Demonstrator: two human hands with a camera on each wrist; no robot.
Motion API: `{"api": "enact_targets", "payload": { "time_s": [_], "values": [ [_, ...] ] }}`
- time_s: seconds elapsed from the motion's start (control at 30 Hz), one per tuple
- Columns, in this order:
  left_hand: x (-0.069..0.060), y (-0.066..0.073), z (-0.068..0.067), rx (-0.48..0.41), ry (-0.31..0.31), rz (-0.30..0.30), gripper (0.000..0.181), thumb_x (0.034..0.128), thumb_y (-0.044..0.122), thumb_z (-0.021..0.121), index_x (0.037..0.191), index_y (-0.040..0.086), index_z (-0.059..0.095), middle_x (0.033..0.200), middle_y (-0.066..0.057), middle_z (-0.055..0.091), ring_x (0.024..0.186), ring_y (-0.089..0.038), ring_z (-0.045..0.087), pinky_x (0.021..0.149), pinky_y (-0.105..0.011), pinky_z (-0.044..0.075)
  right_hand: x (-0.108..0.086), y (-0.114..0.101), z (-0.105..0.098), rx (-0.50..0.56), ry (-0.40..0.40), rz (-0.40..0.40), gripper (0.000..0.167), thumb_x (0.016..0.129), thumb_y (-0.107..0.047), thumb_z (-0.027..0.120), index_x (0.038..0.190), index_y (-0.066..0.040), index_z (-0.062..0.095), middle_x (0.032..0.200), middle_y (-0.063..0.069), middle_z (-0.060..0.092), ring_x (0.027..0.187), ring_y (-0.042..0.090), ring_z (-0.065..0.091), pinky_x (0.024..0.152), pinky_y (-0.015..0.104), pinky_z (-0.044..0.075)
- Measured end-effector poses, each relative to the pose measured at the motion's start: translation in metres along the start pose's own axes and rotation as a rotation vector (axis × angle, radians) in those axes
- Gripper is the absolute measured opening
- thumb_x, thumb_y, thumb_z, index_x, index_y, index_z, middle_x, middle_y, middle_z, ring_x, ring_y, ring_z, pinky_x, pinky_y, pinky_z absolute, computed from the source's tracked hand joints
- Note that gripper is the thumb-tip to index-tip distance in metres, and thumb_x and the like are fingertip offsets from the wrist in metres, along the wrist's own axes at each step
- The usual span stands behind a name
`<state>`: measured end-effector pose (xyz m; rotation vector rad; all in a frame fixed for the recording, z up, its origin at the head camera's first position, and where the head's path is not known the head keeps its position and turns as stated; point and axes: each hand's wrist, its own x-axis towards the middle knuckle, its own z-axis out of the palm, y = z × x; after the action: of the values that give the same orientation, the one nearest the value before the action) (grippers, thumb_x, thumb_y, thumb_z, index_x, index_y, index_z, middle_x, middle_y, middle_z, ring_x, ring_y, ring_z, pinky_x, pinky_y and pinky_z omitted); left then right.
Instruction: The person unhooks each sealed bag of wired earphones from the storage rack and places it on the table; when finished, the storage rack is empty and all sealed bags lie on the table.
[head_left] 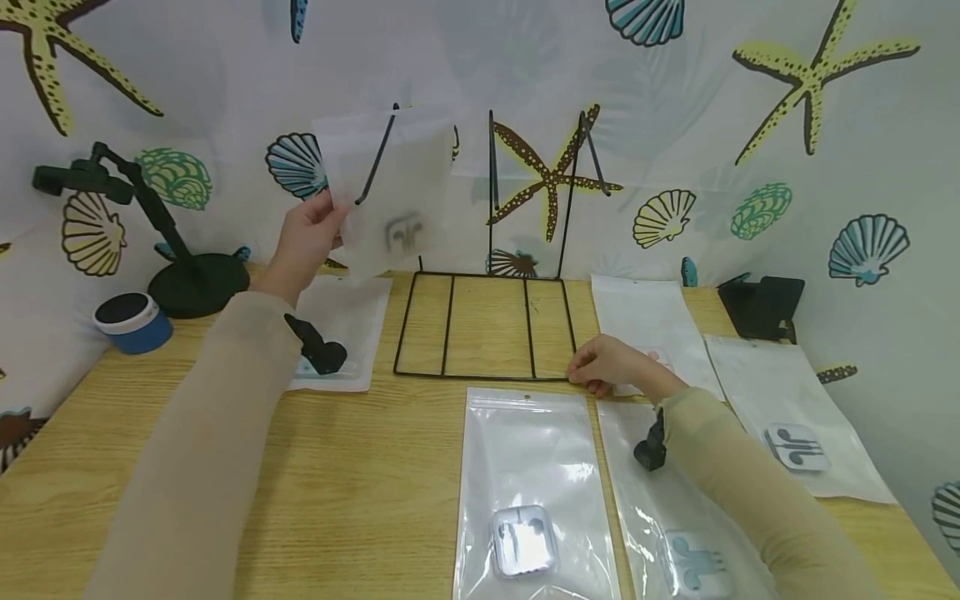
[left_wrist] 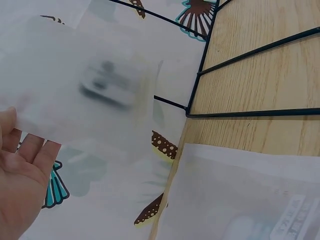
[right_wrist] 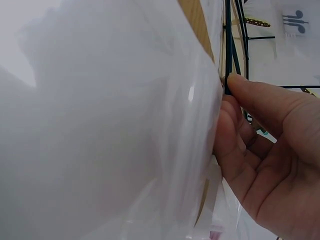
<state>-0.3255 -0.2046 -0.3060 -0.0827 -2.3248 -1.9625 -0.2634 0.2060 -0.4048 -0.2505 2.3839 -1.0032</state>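
A black wire rack [head_left: 491, 377] stands on the table, with two upright frames at its back and prongs sticking out. A whitish zip bag [head_left: 423, 179] with earphones [head_left: 403, 233] showing faintly through it is at the left upright, a prong [head_left: 377, 158] running in front of its face. My left hand [head_left: 306, 242] pinches this bag by its left edge; in the left wrist view the hand [left_wrist: 25, 175] has its thumb on the near face. My right hand [head_left: 617, 367] grips the base's front right corner; thumb and fingers [right_wrist: 250, 90] pinch the bar in the right wrist view.
Bags with earphones lie in front [head_left: 536, 450], under my right forearm [head_left: 626, 500] and at the right [head_left: 772, 392]. Another bag [head_left: 645, 308] lies behind my right hand, one [head_left: 356, 333] beneath my left wrist. A black lamp [head_left: 198, 283], blue jar [head_left: 135, 325] and black stand [head_left: 761, 304] are around.
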Motion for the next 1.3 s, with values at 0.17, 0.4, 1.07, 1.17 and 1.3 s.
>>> {"api": "enact_targets", "payload": {
  "time_s": [0.17, 0.4, 1.07, 1.17, 1.3],
  "values": [
    [-0.002, 0.000, 0.001, -0.008, 0.031, 0.007, 0.043, 0.0983, 0.026, 0.044, 0.140, 0.013, 0.043, 0.131, -0.006, 0.047, 0.110, -0.019, 0.047, 0.093, -0.034, 0.044, 0.001, 0.001, 0.000, 0.003, 0.002, 0.004, 0.009, 0.087, -0.009, 0.064, 0.090, -0.002, 0.070, 0.064, 0.003, 0.055, 0.053, 0.013, 0.052, 0.049, 0.024, 0.051],
    [-0.003, -0.001, -0.001, -0.106, 0.059, 0.034, 0.034, 0.0980, 0.019, 0.046, 0.130, 0.009, 0.051, 0.113, -0.003, 0.052, 0.099, -0.017, 0.053, 0.071, -0.019, 0.049, 0.001, 0.001, 0.001, 0.003, 0.002, 0.004, 0.009, 0.087, -0.008, 0.064, 0.090, -0.002, 0.070, 0.063, 0.003, 0.055, 0.053, 0.012, 0.052, 0.049, 0.024, 0.051],
    [-0.017, 0.000, -0.003, -0.115, 0.068, 0.047, 0.031, 0.0986, 0.020, 0.044, 0.126, 0.007, 0.052, 0.121, -0.004, 0.046, 0.114, -0.020, 0.040, 0.100, -0.044, 0.035, 0.000, 0.000, 0.001, -0.007, 0.006, 0.007, 0.010, 0.087, -0.010, 0.065, 0.090, -0.002, 0.070, 0.064, 0.003, 0.055, 0.054, 0.013, 0.052, 0.049, 0.024, 0.051],
    [-0.020, -0.001, -0.005, -0.165, 0.051, 0.058, 0.023, 0.0982, 0.019, 0.045, 0.115, 0.011, 0.057, 0.119, -0.004, 0.047, 0.111, -0.020, 0.041, 0.098, -0.042, 0.036, -0.001, -0.001, 0.001, -0.006, 0.005, 0.008, 0.010, 0.087, -0.009, 0.065, 0.090, -0.002, 0.070, 0.064, 0.003, 0.055, 0.054, 0.013, 0.052, 0.049, 0.024, 0.051],
    [-0.026, -0.001, -0.007, -0.197, 0.031, 0.072, 0.015, 0.0977, 0.018, 0.047, 0.103, 0.015, 0.060, 0.115, -0.001, 0.047, 0.107, -0.016, 0.040, 0.090, -0.034, 0.038, -0.001, -0.001, 0.001, -0.007, 0.003, 0.004, 0.010, 0.087, -0.009, 0.064, 0.091, -0.002, 0.069, 0.064, 0.003, 0.055, 0.054, 0.013, 0.052, 0.050, 0.024, 0.051]
  ]
}}
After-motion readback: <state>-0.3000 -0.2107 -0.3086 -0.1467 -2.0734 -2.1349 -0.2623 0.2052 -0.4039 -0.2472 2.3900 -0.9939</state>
